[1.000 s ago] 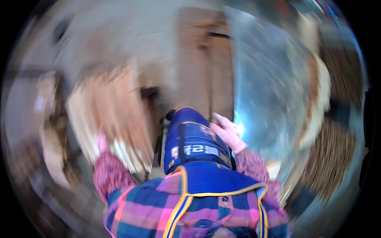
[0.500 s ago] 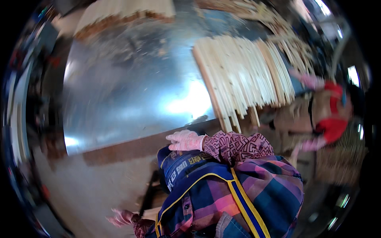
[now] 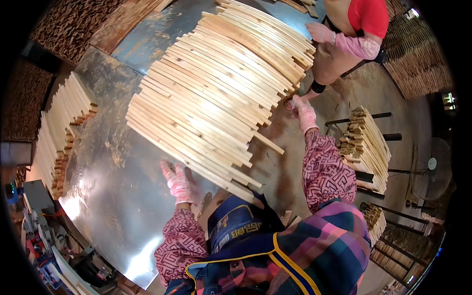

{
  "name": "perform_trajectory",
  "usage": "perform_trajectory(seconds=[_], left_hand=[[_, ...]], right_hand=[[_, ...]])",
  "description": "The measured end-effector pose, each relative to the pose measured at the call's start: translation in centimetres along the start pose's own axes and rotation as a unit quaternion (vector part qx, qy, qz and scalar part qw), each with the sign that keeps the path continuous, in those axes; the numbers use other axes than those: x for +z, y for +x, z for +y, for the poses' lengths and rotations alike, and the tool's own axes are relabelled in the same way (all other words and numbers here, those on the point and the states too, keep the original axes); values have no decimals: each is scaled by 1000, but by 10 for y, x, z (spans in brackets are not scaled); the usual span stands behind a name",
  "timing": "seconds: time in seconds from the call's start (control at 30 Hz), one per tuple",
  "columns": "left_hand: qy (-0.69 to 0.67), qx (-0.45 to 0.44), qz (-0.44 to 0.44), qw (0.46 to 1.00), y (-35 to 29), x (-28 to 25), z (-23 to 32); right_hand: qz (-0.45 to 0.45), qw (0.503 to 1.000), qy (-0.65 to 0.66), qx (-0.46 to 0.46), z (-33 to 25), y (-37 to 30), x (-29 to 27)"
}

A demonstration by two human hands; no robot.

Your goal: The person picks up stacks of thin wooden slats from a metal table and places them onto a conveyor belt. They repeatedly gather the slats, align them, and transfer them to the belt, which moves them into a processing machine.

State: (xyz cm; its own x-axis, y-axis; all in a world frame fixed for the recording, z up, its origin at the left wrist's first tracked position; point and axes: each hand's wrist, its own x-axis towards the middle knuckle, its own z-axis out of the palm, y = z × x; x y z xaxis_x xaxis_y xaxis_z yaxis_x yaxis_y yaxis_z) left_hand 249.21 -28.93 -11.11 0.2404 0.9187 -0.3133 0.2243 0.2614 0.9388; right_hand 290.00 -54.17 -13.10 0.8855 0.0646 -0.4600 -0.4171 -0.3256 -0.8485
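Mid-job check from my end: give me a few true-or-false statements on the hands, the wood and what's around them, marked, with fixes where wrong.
1. The left hand is closed around a strip. False: it is open, next to the large row of wood strips.
2. That row lies on the metal table. True.
3. The right hand is near the strips' right-hand ends. True.
4. The co-worker's top is green. False: it is red.
5. A fan stands at the right of the view. True.
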Motion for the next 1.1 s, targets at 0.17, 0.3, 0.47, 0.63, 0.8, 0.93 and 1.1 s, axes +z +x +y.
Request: perform_trajectory(seconds=[0.17,0.3,0.47,0.63,0.8,0.93,1.1], left_hand=[[70,-65,51,994,2,55,-3],[213,-34,72,974,11,47,-27],[209,-95,62,971,20,49,-23],[287,59,95,951,68,-32,-53],[167,-70,30,983,148,-126,-37],[112,32,19,993,176,-139,-41],[-114,92,212,966,187,-76,-41]], right_hand=[[123,956,247,97,10,73,55],[133,949,282,52,0,59,70],[164,946,280,14,9,60,63],[35,948,306,74,21,-58,59],[-110,847,-472,-220,98,-51,-2],[-52,888,-377,-256,-24,-29,118],[-237,948,-75,-201,-60,-17,212]])
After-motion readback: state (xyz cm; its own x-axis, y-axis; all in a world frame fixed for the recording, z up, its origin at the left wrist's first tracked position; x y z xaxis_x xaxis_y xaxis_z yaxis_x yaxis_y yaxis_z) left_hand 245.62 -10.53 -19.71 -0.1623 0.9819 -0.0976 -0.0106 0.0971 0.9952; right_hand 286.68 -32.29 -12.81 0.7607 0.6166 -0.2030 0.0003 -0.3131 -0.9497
